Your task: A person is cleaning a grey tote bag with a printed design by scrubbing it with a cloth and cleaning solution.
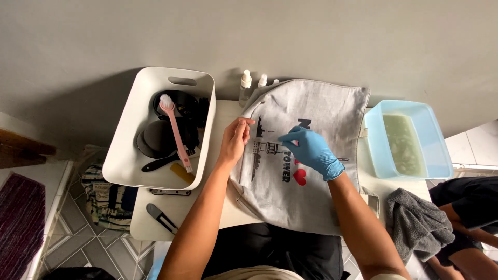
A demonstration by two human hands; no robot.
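Observation:
A light grey fabric tote bag [316, 111] with a black print and a red heart lies across a small white table [181, 207]. My left hand [234, 139], bare, pinches the bag's left edge with its fingertips. My right hand [311, 150], in a blue glove, rests on the middle of the bag over the print, fingertips pressed together on the cloth; whether it holds something small I cannot tell.
A white plastic bin [124, 155] at the left holds a pink-handled brush [175, 135] and dark items. Small white bottles [245, 83] stand at the wall. A pale blue tub [430, 150] of cloudy liquid sits at the right, a grey towel [415, 220] below it. A dark tool [161, 217] lies at the table's front.

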